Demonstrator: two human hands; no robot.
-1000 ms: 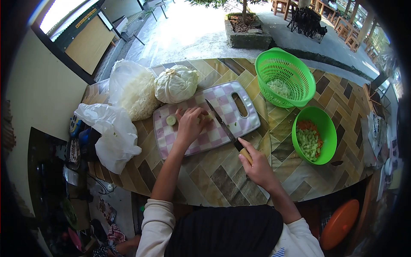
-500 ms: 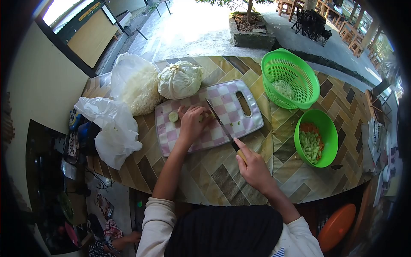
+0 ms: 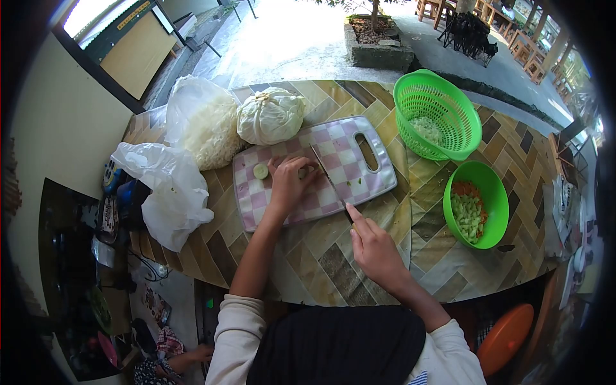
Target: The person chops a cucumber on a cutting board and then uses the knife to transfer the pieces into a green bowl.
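My right hand [image 3: 375, 250] is closed round the handle of a kitchen knife [image 3: 328, 176]. Its long blade slants up and left over the pink-and-white checked cutting board [image 3: 337, 144], just right of my left fingers. My left hand [image 3: 292, 183] is curled down on the board, gripping a small pale green vegetable piece [image 3: 303, 172] mostly covered by the fingers. A round pale green slice [image 3: 260, 171] lies on the board left of that hand. Tiny green scraps dot the board near the blade.
Behind the board sits a cabbage [image 3: 271, 117], beside a plastic bag [image 3: 208, 131] of white shreds. Another plastic bag [image 3: 170, 199] lies at left. On the right stand a green colander [image 3: 443, 106] with pale shreds and a green bowl [image 3: 491, 192] of diced green and orange vegetables.
The knife has turned in my right hand, its blade now showing more edge-on, and its wooden handle is hidden. My right hand has shifted slightly. My left hand stays at nearly the same place.
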